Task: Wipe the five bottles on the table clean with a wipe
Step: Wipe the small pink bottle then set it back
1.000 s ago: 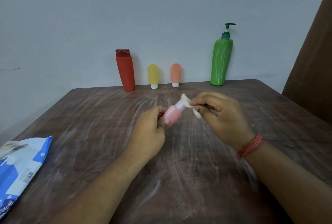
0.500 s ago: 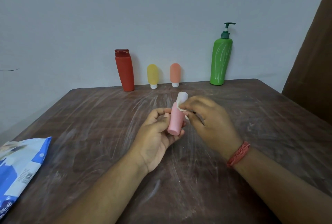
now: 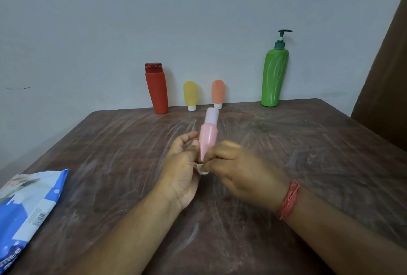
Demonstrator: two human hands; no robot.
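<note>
A small pink bottle with a pale cap stands nearly upright above the middle of the table, its lower end gripped by my left hand. My right hand pinches a crumpled white wipe against the bottle's lower end. Along the back wall stand a red bottle, a small yellow bottle, a small orange bottle and a tall green pump bottle.
A blue and white wipes pack lies at the table's left front edge. The brown table top is streaked with white smears. A dark brown panel rises at the far right.
The pink bottle has swung from lying sideways to nearly upright, cap pointing away. My right hand with the wipe has slid from the cap down to the bottle's lower end.
</note>
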